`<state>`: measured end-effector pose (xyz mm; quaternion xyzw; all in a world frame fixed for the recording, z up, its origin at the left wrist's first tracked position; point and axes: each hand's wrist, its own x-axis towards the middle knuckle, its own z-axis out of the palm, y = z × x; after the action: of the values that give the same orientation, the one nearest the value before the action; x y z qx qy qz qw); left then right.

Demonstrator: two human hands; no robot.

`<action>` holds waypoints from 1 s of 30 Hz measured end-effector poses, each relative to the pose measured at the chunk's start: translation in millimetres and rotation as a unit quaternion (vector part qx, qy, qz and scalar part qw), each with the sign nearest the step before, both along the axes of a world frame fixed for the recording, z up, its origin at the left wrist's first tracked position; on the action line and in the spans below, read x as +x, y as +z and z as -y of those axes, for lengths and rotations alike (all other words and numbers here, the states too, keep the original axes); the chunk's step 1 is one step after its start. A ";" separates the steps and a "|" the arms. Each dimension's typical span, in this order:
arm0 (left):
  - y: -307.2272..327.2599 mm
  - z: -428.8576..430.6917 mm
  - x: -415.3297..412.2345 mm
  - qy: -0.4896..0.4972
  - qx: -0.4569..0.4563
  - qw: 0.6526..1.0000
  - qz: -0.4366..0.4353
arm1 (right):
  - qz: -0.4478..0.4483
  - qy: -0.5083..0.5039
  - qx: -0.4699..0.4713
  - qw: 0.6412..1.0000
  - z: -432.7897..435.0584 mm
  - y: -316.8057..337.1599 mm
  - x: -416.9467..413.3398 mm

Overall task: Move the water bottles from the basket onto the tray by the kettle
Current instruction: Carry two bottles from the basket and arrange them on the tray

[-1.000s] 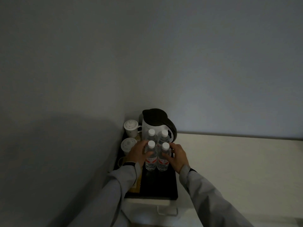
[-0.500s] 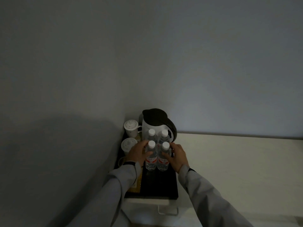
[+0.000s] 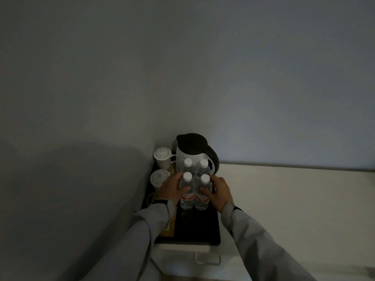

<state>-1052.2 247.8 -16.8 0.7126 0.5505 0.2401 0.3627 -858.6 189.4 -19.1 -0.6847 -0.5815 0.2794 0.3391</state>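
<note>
On the black tray [image 3: 199,230] by the kettle [image 3: 191,151], four water bottles [image 3: 195,187] stand upright, caps up. Left hand [image 3: 170,190] and right hand [image 3: 220,192] cup the front pair, fingers loosely curled against them.

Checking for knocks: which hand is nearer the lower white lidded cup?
Left. The left hand is right beside the lower white lidded cup; the right hand lies beyond the bottles.

So the tray [image 3: 197,230] sits on the worktop [image 3: 284,199], tucked into the corner. Kettle [image 3: 192,151] at the back, four water bottles [image 3: 187,191] bunched right in front of it, two lidded cups [image 3: 162,158] along the left side, one behind the other.
</note>
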 end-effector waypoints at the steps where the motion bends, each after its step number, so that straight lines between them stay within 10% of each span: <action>1: -0.2 0.3 0.0 -0.001 0.001 1.000 0.002 | 0.000 0.000 0.000 1.000 0.5 0.0 -0.1; 19: 15.5 8.8 -6.2 -0.004 0.006 1.000 -0.001 | -0.005 0.007 -0.009 1.000 7.7 9.2 4.6; 30: 119.7 29.7 25.8 -0.081 0.295 0.945 -0.120 | 0.128 -0.017 0.141 0.982 54.7 120.8 46.3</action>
<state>-1026.4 218.1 102.9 0.8534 0.4349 0.2742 0.0860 -812.3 134.8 101.7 -0.6698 -0.6423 0.0988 0.3594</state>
